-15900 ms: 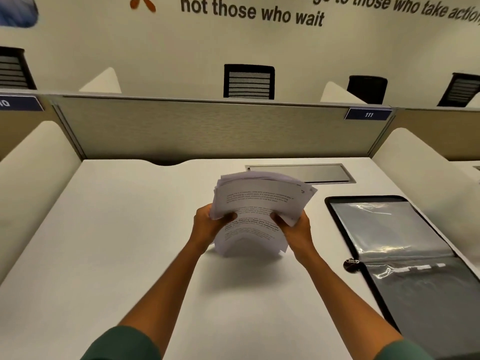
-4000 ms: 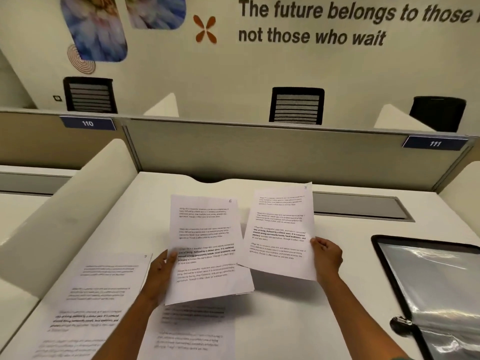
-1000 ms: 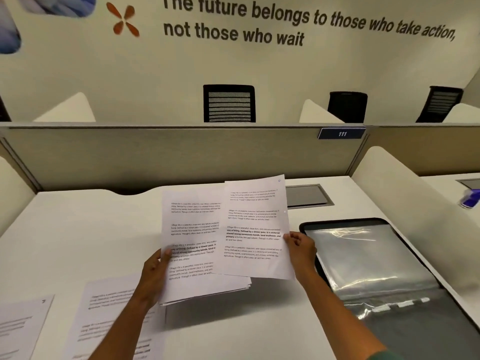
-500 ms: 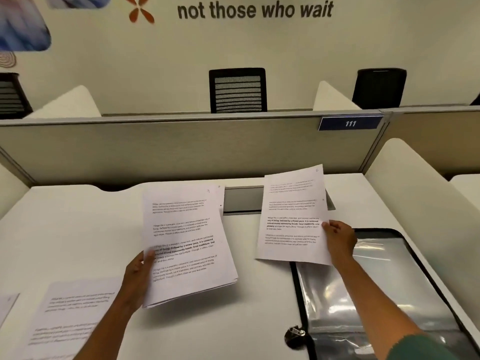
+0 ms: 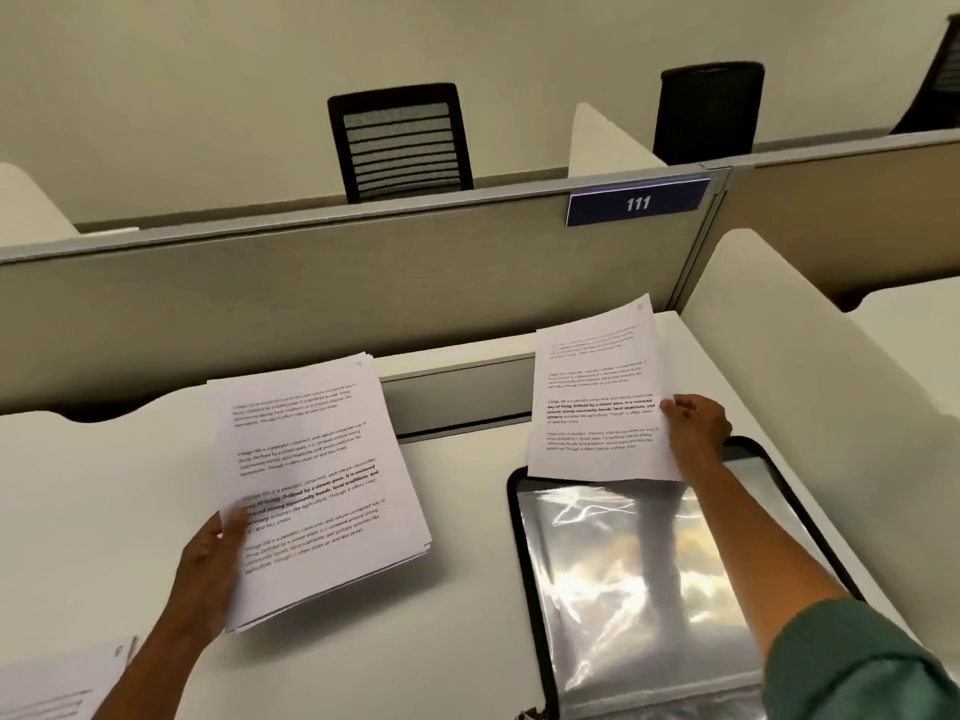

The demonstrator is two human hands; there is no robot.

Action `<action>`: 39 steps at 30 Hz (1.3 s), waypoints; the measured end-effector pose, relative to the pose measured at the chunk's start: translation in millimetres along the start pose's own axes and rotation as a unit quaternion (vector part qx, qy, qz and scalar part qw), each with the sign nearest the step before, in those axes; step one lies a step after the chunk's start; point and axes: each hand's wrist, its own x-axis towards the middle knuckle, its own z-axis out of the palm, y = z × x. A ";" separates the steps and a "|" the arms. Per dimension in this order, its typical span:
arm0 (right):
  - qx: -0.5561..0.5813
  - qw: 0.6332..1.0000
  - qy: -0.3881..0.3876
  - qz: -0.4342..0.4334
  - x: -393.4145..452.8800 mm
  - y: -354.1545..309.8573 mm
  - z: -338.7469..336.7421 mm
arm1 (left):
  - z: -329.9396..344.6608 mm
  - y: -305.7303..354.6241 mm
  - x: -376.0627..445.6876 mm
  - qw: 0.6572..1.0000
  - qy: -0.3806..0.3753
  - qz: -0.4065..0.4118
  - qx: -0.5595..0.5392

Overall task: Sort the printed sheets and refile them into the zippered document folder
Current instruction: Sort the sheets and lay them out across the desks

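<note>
My left hand grips a stack of printed sheets by its lower left edge, held tilted above the white desk. My right hand pinches a single printed sheet at its right edge, holding it upright over the far end of the open zippered document folder. The folder lies flat at the right with a black rim and shiny clear plastic sleeves inside. Another printed sheet lies on the desk at the bottom left corner.
A beige partition with a blue "111" plate closes the desk's far side. A white side divider stands at the right. A grey cable hatch sits in the desk. Black chairs stand behind the partition.
My right hand has carried the single sheet further right, away from the stack and over the folder's far end. The view has turned right and tilted down.
</note>
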 end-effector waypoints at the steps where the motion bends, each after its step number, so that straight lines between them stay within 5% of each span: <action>1: -0.007 1.000 0.007 0.003 10.3 1.8 -3.7 | 5.2 0.1 4.1 1.000 -0.004 0.002 0.003; 21: -0.166 0.983 0.067 -0.044 116.4 56.2 -7.3 | 78.6 22.4 50.7 0.999 -0.017 -0.010 0.048; 39: -0.096 0.981 0.057 -0.158 3.5 -6.5 -4.7 | 70.0 57.8 10.1 0.998 -0.046 0.027 -0.016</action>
